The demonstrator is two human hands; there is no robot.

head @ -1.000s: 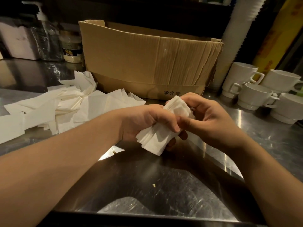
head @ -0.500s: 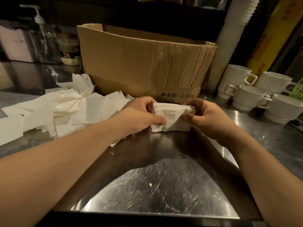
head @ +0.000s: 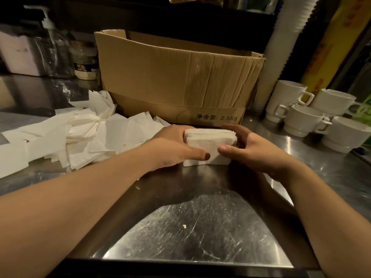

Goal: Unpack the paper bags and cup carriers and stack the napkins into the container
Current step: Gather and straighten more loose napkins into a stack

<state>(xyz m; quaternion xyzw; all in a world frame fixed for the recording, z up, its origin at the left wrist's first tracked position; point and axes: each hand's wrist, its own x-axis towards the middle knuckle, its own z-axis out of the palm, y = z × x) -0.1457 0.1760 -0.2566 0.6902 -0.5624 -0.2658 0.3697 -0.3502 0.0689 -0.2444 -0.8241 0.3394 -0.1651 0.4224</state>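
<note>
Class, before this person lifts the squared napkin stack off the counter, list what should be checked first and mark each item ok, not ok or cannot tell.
1. Napkin stack rests on the steel counter, edges roughly even: ok.
2. Left hand holds the stack's left side: ok.
3. Right hand holds the right side: ok.
4. Loose napkins all gathered: not ok; a pile lies at the left.
5. Room inside the cardboard box: cannot tell.
6. White cups stand apart from the stack: ok.
</note>
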